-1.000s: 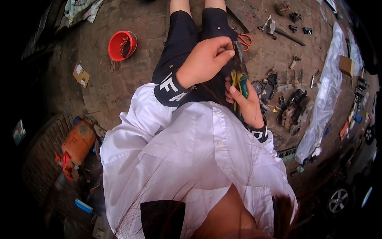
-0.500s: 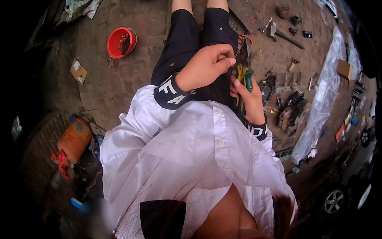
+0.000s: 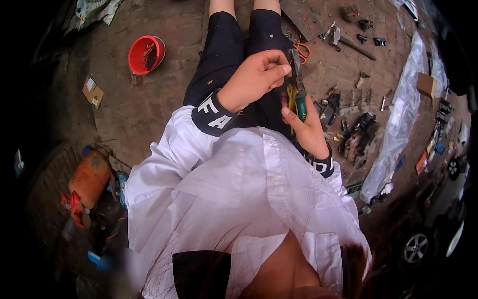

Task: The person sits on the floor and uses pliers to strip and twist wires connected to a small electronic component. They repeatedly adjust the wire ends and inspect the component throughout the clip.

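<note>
My right hand is closed round the green and yellow handles of a pair of pliers. Their dark metal head points away from me, close beside the fingertips of my left hand. That left hand is closed in a pinch over my lap. A thin wire-like strand runs up from near its fingertips, too fine to follow clearly. Just beyond the pliers' head, a pair of scissors with orange handles shows in part.
To the left stand a red bucket and an orange gas cylinder, with a piece of cardboard between. On the right lie a hammer, greasy metal parts, clear plastic sheeting and a small cardboard box.
My right hand has shifted slightly left and turned the pliers, bringing their head beside my left fingertips. The orange scissor handles show more fully. The whole view has drifted a little.
</note>
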Motion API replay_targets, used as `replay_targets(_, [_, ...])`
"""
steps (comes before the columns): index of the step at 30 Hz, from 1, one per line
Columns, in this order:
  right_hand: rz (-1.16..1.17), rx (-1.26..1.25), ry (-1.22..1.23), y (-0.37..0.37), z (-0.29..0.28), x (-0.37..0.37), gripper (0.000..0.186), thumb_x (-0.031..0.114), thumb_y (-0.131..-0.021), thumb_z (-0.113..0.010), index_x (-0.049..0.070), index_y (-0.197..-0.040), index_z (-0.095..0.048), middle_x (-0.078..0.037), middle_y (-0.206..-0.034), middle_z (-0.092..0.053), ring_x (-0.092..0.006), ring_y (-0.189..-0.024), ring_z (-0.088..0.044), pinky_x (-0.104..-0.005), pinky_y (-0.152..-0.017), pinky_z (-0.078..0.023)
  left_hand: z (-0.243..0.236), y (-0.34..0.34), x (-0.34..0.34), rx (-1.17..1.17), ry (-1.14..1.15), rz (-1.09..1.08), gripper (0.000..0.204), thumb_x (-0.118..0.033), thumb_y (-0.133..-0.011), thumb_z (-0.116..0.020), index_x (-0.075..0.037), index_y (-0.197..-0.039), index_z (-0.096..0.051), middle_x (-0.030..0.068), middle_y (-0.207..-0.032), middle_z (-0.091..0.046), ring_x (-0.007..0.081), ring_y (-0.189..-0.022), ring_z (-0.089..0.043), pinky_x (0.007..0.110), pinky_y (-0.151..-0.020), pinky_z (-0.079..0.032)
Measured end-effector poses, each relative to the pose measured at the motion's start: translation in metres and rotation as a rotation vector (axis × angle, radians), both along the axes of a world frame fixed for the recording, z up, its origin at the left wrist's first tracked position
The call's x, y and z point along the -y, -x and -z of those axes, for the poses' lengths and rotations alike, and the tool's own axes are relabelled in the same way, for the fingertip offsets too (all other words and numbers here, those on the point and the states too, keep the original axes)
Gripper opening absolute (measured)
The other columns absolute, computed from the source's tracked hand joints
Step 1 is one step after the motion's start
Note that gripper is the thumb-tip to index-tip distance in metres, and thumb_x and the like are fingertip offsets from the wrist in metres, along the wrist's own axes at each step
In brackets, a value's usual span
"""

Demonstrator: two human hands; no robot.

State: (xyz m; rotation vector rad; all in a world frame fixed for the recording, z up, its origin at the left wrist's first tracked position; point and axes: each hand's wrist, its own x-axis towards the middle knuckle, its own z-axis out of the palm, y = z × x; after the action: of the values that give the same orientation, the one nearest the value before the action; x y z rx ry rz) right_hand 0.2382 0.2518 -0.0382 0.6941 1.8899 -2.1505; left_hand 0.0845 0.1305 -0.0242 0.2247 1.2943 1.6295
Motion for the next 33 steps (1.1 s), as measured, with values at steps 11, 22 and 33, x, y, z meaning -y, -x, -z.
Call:
replay_targets(11, [0.344, -0.135, 0.054, 0.02, -0.019, -0.034, 0.028, 0.01, -0.093, -0.057, -0.001, -0.118, -0.049, -0.006, -0.103, -0.06, -0.0096, -0.078, -0.052, -0.0244, -0.07, -0.044, 0.006, -0.019, 0.001, 0.026, -0.016, 0.039, 0.013, -0.015, -0.096, -0.054, -0.003, -0.089, -0.055, -0.0039, -0.064, -0.048, 0.0024, -0.056, -0.039, 0.018, -0.046, -0.029])
replay_targets(22, [0.363, -0.124, 0.176, 0.028, -0.01, -0.02, 0.027, 0.007, -0.09, -0.06, -0.002, -0.114, -0.051, -0.005, -0.093, -0.061, -0.0103, -0.074, -0.054, -0.0244, -0.07, -0.044, 0.005, -0.03, 0.0, -0.265, 0.055, 0.169, 0.01, -0.01, -0.094, -0.053, -0.003, -0.089, -0.056, -0.0018, -0.06, -0.052, 0.004, -0.053, -0.045, 0.021, -0.048, -0.032])
replay_targets(33, [0.246, -0.06, 0.133, 0.019, -0.011, -0.022, 0.028, 0.004, -0.089, -0.06, -0.003, -0.115, -0.052, -0.003, -0.089, -0.059, -0.0085, -0.07, -0.053, -0.0221, -0.064, -0.043, 0.006, -0.026, 0.003, -0.767, 0.135, 0.17, 0.008, -0.008, -0.09, -0.059, -0.002, -0.093, -0.063, 0.0059, -0.071, -0.061, 0.0108, -0.06, -0.06, 0.023, -0.053, -0.044])
